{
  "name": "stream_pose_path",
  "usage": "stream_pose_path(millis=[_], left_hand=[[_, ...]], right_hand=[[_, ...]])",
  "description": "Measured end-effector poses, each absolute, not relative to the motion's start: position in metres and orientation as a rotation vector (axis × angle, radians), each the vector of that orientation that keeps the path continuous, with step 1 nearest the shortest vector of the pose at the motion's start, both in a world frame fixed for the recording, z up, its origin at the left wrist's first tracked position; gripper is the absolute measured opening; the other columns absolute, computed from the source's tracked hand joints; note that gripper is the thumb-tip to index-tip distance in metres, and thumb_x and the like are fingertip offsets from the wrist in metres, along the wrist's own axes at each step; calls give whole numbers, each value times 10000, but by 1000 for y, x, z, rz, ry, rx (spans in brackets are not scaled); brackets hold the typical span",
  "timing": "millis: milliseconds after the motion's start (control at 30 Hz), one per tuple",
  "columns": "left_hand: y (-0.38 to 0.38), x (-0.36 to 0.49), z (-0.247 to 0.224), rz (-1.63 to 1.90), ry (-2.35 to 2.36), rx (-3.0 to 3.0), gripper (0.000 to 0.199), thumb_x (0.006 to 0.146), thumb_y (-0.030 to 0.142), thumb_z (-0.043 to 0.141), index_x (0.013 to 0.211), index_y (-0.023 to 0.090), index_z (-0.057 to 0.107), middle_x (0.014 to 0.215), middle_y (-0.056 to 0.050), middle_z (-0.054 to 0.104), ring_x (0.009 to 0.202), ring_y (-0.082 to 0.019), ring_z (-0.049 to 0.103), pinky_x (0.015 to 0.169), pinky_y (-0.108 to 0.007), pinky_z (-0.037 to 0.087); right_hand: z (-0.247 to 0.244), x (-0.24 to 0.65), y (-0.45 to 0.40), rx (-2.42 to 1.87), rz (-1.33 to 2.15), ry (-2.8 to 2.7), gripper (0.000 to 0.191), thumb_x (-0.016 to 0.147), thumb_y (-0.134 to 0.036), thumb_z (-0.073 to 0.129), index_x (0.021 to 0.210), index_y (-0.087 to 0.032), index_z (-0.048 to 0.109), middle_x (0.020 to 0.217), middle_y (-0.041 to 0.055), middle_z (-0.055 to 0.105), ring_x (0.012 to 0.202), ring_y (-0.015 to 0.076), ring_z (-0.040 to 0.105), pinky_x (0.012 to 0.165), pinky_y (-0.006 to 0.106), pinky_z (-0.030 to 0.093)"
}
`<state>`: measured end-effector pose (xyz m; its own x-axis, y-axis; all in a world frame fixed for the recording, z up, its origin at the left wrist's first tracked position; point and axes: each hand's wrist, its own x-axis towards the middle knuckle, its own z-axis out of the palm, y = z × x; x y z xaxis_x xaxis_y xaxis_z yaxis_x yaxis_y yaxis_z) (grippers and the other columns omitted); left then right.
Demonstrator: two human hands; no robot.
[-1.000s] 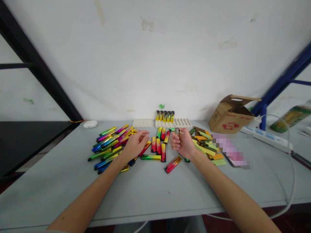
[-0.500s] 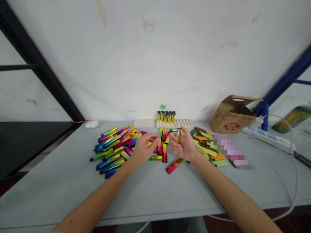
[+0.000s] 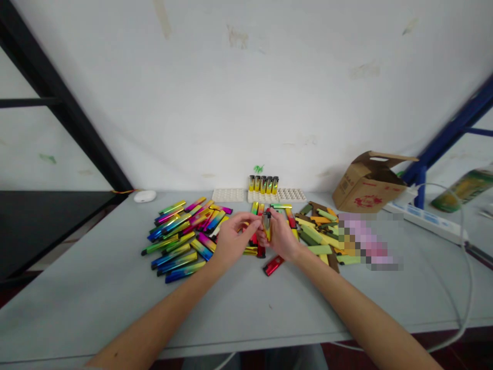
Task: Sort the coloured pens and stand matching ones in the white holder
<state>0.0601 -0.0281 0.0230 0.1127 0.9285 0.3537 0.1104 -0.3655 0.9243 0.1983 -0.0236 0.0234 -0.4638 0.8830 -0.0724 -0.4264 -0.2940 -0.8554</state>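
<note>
Person's R hand [image 3: 283, 236] grips lighter [image 3: 266, 227] approx. upright; L hand [image 3: 233, 239] curled beside it, can't tell if pinching. Prob. two-handed handling step; next needs steady R hold.

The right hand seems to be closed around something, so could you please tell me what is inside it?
Inside the right hand is a lighter, its dark top and part of its yellowish body showing. The fingers cover the rest, and the palm is hidden.
</note>
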Motion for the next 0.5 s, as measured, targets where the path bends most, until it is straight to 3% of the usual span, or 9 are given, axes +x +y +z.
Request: stream_pose_path(millis=[167,500], left_hand=[[-29,62,23,1313,1050,1420,232,729,359,672,828,149,658,652,-12,673,564,-150,630,564,-266,530],[-31,63,26,1244,1076,1404,256,760,415,639,763,159,634,618,-5,663,588,-156,647,575,-266,541]], right_hand=[[20,192,-25,-758,1860,-1023,489,746,-674,518,635,-206,429,483,-51,382,435,88,314,405,202,229],[18,191,-25,-720,1909,-1048,473,786,-647,477,621,-211,399,504,-42,360,445,95,286,413,217,208]])
